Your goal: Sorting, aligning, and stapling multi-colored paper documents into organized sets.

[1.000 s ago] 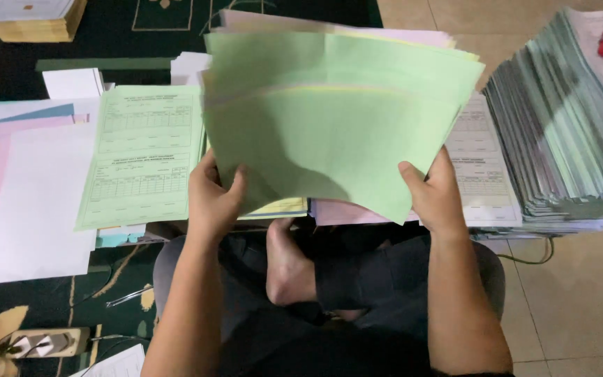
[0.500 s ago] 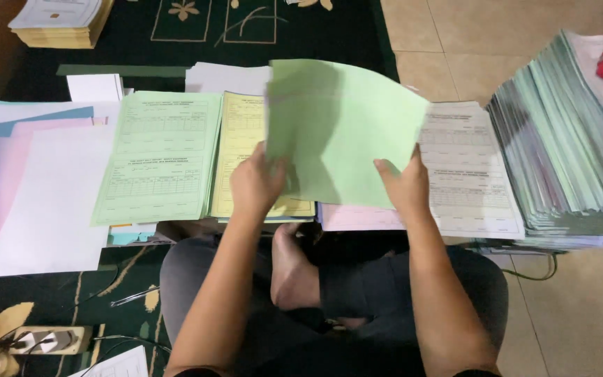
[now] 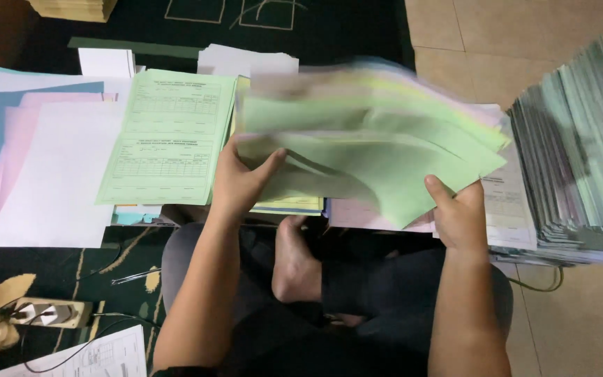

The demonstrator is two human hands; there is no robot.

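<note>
Head camera is looking down over crossed legs and a bare foot (image 3: pixel 294 262), and things are lying like this from left to right. At the far left, a power strip (image 3: pixel 47 312) is resting on the dark patterned carpet (image 3: pixel 50 269), with a printed white sheet (image 3: pixel 88 357) just below it at the bottom edge. Above them, blue, pink and white papers (image 3: pixel 43 160) are lying fanned and overlapping. Just beside these, a green printed form (image 3: pixel 169 136) is sitting on top of a pile, flat and facing up.

Next, the left hand (image 3: pixel 242 180) is gripping the near left edge of a sheaf of coloured sheets (image 3: pixel 364 150), thumb pressed on top and fingers curled beneath, so it is closed firmly on the paper. The sheaf is being held above the lap and over the low piles, mostly green on top with yellow, pink and pale layers showing at the blurred far edge; the layers are spreading apart rather than lying square. Under it, a yellow sheet (image 3: pixel 291 204) is peeking out.

The right hand (image 3: pixel 460 218) is pinching the sheaf's near right corner, thumb on top, the other fingers hidden under the paper.

Farthest right, a tall slanting stack of green-edged papers (image 3: pixel 577 146) is sitting on the tiled floor (image 3: pixel 469 42), touching a white printed form (image 3: pixel 507 209) beside the right hand.
</note>
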